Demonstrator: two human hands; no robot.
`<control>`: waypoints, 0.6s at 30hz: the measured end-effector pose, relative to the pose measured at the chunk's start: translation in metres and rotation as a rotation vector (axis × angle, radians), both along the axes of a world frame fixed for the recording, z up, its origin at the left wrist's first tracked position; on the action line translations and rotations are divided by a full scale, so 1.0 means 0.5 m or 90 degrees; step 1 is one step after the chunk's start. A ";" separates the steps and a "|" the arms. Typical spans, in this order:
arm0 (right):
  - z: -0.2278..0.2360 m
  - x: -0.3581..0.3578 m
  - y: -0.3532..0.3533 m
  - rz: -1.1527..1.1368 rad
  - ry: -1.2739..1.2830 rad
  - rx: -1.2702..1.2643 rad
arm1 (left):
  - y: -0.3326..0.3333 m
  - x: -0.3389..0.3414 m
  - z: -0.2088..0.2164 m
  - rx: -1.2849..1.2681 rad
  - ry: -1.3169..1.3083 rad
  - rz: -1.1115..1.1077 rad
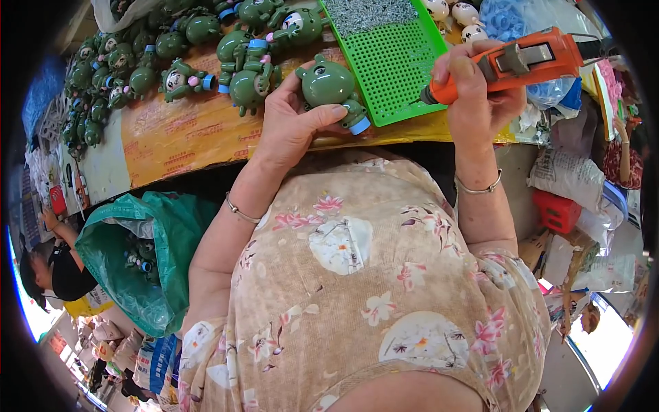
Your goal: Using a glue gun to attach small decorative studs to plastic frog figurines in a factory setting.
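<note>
A dark green plastic toy figure (328,84) with a round head and a blue base lies back-up in my left hand (295,120), whose fingers and thumb close around it at the table's near edge. My right hand (477,89) is wrapped round an orange electric screwdriver (525,63). The driver's dark tip points left, over the low end of a bright green perforated tray (395,69). Small silvery screws (374,15) are heaped in the tray's far part. The tip is apart from the toy.
Several similar green toys (195,27) crowd the table's left and back. White toy pieces (472,34) and a bag of blue parts (504,20) are beyond the tray. A green sack (130,261) holding toys stands at lower left. Other people (65,257) sit at both sides.
</note>
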State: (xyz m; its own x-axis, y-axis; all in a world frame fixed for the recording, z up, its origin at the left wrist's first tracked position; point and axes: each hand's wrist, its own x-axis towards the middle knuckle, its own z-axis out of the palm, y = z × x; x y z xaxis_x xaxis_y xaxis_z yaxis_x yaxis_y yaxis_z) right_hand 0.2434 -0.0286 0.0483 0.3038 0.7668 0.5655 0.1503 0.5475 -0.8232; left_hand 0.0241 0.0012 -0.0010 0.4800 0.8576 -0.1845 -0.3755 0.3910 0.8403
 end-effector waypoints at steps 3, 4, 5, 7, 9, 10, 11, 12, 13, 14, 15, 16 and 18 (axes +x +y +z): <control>0.018 -0.004 0.002 0.004 -0.004 0.030 | 0.000 0.000 0.000 0.000 0.006 -0.001; 0.031 -0.007 0.002 0.016 0.003 0.042 | 0.001 0.000 -0.003 0.005 0.002 0.002; 0.039 -0.007 0.001 0.018 0.004 0.043 | 0.001 0.000 -0.004 0.010 -0.001 0.005; 0.054 -0.004 -0.001 0.131 0.086 0.099 | 0.001 0.001 0.000 0.008 -0.005 0.002; 0.076 -0.022 -0.007 0.165 0.112 0.091 | 0.000 0.001 0.000 0.005 -0.012 -0.001; 0.082 -0.034 -0.008 0.197 0.137 0.083 | 0.001 0.000 -0.002 0.002 -0.013 -0.002; 0.083 -0.043 -0.008 0.199 0.137 0.083 | 0.002 0.000 -0.003 -0.001 -0.015 -0.004; 0.083 -0.052 -0.008 0.215 0.125 0.078 | 0.002 -0.001 -0.003 -0.001 -0.014 -0.002; 0.082 -0.060 -0.006 0.231 0.113 0.074 | 0.002 -0.001 -0.002 -0.002 -0.018 -0.006; 0.081 -0.068 -0.003 0.233 0.114 0.074 | 0.003 -0.001 -0.001 -0.003 -0.021 -0.010; 0.078 -0.075 0.000 0.233 0.115 0.080 | 0.003 -0.001 0.000 -0.004 -0.021 -0.009; 0.076 -0.078 0.002 0.233 0.117 0.087 | 0.003 0.000 0.001 -0.012 -0.026 -0.008; 0.070 -0.077 0.007 0.251 0.116 0.085 | 0.002 0.000 0.002 -0.021 -0.031 -0.005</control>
State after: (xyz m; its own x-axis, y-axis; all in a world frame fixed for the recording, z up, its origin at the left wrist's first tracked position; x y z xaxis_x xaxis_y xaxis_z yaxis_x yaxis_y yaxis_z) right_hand 0.2047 -0.0251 0.0832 0.1074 0.7682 0.6312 -0.2320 0.6367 -0.7354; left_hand 0.0242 0.0021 0.0000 0.4958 0.8477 -0.1889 -0.4132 0.4216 0.8072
